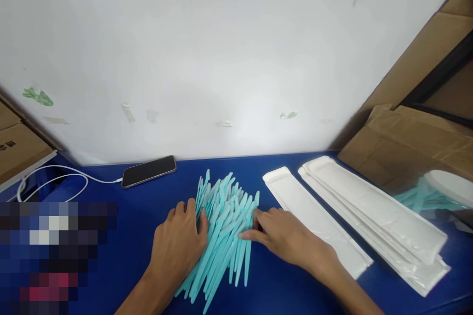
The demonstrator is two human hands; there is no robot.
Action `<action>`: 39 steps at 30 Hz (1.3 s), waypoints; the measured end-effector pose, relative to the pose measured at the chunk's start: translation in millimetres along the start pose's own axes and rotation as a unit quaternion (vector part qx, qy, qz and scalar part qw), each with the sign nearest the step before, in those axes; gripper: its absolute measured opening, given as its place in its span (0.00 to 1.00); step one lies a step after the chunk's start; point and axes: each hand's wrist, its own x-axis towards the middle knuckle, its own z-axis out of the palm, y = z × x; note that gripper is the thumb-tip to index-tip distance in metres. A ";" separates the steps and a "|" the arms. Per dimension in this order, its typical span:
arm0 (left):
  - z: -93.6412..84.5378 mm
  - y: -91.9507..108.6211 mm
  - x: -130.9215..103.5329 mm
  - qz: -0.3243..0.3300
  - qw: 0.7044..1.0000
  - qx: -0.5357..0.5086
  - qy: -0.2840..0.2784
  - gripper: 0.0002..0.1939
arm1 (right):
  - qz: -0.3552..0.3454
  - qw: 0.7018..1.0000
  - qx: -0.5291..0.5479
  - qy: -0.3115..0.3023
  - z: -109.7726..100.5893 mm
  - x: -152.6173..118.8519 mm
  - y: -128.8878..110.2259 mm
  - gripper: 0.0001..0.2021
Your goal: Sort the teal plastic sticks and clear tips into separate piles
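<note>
A loose pile of light teal plastic sticks (221,236), flat and knife-like at their upper ends, lies on the blue table (284,285). My left hand (179,234) rests against the pile's left side, its thumb along the sticks and its fingers curled over the edge. On the right side, my right hand (275,234) has its thumb on top of some sticks and its curled fingers at the pile's edge. Both hands press the pile from opposite sides. The fingertips of my right hand are partly hidden.
Long white packets (318,216) lie at the right, with more stacked white packets (377,211) beside them. A phone (149,171) with a white cable is at the back left. Cardboard (417,147) and a clear bag of teal pieces (424,194) stand far right.
</note>
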 end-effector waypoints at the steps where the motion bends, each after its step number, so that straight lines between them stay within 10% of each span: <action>1: 0.1 -0.8 0.4 0.003 1.000 0.010 0.015 0.17 | -0.002 1.000 -0.003 -0.001 0.1 -1.7 -0.2 0.25; 19: 11.3 -17.7 10.6 -0.004 0.996 0.023 0.089 0.17 | 0.024 0.997 0.073 0.010 7.3 -24.7 -8.8 0.19; 27: 18.1 -20.2 14.9 0.053 0.990 -0.007 0.134 0.20 | -0.198 0.980 0.024 0.020 2.9 -23.4 -26.2 0.11; 39: 23.2 -24.5 16.5 0.057 0.990 -0.076 0.103 0.27 | -0.212 0.972 -0.069 0.073 -1.9 8.9 -31.6 0.04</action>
